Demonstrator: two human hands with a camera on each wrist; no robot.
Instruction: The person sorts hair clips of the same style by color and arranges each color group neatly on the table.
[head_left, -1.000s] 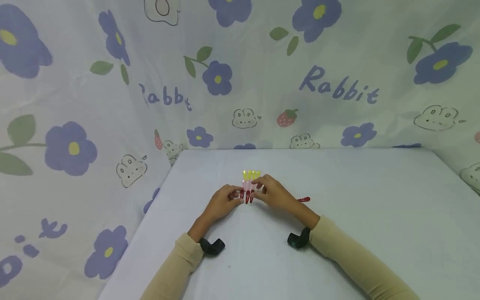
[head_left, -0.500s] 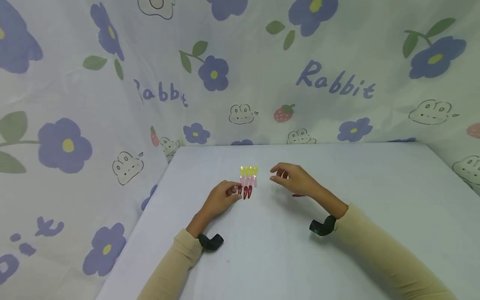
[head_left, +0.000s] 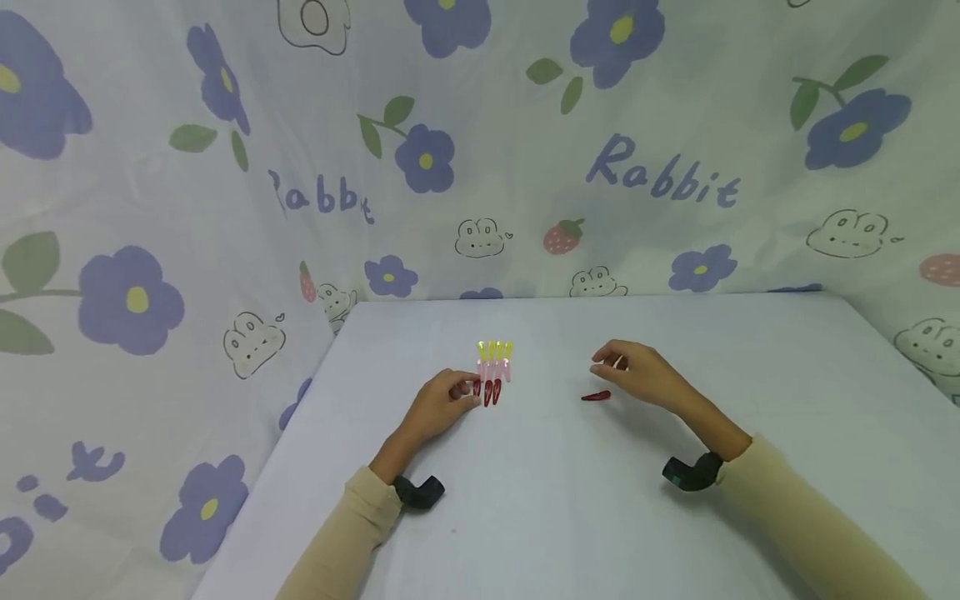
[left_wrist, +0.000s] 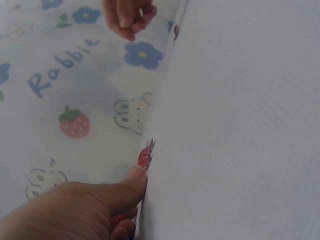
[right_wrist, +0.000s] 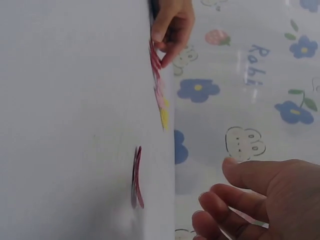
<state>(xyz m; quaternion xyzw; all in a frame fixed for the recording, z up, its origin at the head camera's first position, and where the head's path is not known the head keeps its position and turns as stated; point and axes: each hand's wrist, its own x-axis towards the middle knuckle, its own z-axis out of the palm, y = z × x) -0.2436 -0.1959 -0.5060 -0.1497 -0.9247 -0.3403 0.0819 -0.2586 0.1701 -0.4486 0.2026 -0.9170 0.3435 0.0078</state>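
A row of hair clips (head_left: 492, 372), yellow at the far end, pink in the middle and red nearest me, lies on the white table (head_left: 525, 517). My left hand (head_left: 468, 390) sits at the row's near left, its curled thumb and fingertips pinching a red clip (left_wrist: 144, 157); the right wrist view shows this grip on the row (right_wrist: 159, 85). A single red clip (head_left: 596, 396) lies apart to the right, and also appears in the right wrist view (right_wrist: 136, 177). My right hand (head_left: 609, 365) hovers just above and beyond it, fingers loosely curled, holding nothing I can make out.
A flower-and-rabbit printed cloth (head_left: 675, 183) hangs behind and to both sides of the table. The table's left edge (head_left: 300, 433) drops off beside my left forearm. Black wrist cameras (head_left: 420, 492) sit on both sleeves.
My right hand left the clip row and moved right, ending over the lone red clip. My left hand stayed at the row.
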